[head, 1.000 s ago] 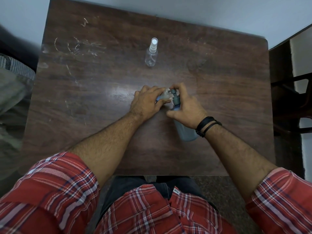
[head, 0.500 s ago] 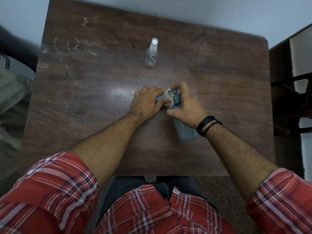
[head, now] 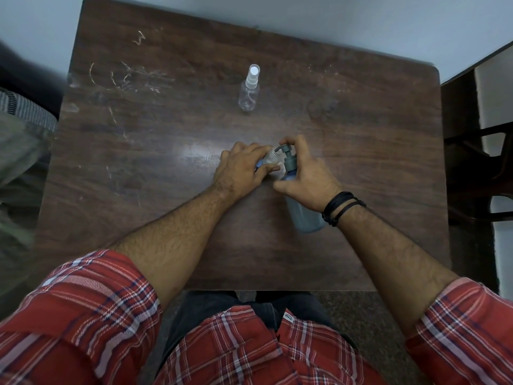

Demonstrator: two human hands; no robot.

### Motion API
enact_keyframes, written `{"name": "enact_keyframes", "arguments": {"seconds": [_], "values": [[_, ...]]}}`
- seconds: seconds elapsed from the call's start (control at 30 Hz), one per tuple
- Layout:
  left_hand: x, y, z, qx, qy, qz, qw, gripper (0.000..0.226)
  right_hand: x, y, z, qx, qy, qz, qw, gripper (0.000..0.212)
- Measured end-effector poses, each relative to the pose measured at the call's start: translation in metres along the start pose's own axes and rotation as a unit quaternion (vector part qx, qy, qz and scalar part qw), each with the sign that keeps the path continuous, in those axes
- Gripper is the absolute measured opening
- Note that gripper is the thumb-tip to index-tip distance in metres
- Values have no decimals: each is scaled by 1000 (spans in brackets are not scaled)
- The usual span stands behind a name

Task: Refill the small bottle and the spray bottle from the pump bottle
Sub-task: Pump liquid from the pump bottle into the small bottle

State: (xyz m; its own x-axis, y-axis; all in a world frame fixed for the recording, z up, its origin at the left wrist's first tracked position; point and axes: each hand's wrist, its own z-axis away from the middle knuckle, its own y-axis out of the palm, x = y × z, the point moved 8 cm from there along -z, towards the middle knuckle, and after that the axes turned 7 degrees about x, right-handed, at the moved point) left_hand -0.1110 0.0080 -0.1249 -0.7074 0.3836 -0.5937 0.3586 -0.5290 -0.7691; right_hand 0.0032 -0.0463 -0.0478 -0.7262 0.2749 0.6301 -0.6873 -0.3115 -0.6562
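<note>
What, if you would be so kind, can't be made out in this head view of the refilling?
- Small bottle: mostly covered by the left hand; its fill level cannot be read.
- Pump bottle: middle hidden behind the right hand; any liquid flow at the nozzle is too small to see.
- Spray bottle: contents unclear, clear plastic and small.

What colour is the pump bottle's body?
Blue-grey, with a darker grey pump head; the pump bottle shows only in the head view.
</note>
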Motion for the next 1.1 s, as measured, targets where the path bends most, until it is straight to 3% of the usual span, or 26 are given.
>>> {"name": "enact_keyframes", "arguments": {"seconds": [0.2,0.33,0.47,0.7,0.87,1.1], "values": [[-1,0,1,1,0,-3,1000,54,-1,-1,0,3,2,-3,1000,59],[0,0,0,2,-7,-6,1000,51,1,-2,0,3,-1,4,1000,68],[-1,0,0,2,-4,-3,1000,50,-2,-1,3,7,3,4,1000,62],[-2,-2,2,6,-7,9,1000,61,0,0,1,3,1,0,1000,66],[-1,1,2,-2,-5,2,1000,48,-1,-1,1,1,2,-6,1000,58],[-1,-1,1,0,-7,4,1000,49,-2,1,3,5,0,10,1000,65]]}}
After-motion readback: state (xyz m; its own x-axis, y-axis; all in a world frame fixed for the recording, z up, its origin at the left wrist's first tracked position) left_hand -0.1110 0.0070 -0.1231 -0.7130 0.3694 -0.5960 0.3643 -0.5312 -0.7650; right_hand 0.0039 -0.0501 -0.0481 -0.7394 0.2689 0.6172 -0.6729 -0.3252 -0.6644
